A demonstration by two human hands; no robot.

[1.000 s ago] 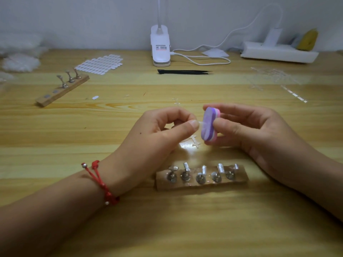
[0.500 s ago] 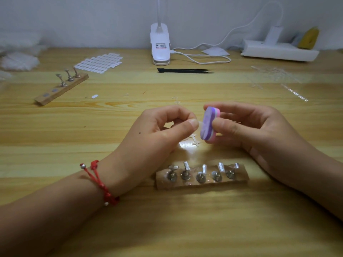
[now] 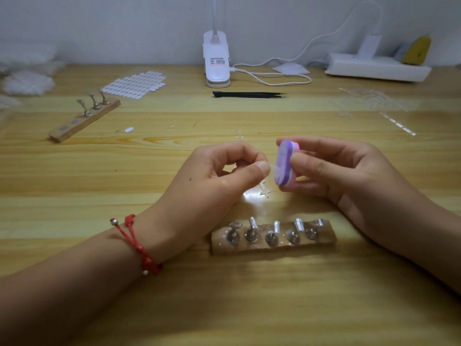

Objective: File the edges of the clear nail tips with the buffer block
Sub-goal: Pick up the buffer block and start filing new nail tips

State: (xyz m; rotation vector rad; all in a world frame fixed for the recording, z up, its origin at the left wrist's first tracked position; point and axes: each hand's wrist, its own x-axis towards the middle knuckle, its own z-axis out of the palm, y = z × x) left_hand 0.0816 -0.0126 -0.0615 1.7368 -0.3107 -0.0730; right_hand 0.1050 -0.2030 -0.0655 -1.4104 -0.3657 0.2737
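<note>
My left hand [image 3: 212, 181] pinches a small clear nail tip [image 3: 272, 168] between thumb and forefinger; most of the tip is hidden by the fingers. My right hand [image 3: 344, 176] grips a purple and pink buffer block [image 3: 285, 166] upright, its purple face against the tip. Both hands hover above the wooden table [image 3: 224, 308]. Below them lies a wooden holder [image 3: 274, 237] with several metal stands, some carrying clear tips.
A second wooden holder [image 3: 83, 119] with three stands lies at the left. A sheet of white stickers [image 3: 134, 84], black tweezers [image 3: 249, 94], a white lamp base [image 3: 216, 59] with cable, a white power strip [image 3: 376, 67] and clear plastic sprues [image 3: 369, 99] sit farther back.
The buffer block has shifted slightly against the nail tip in my right hand. My left hand stays almost where it was.
</note>
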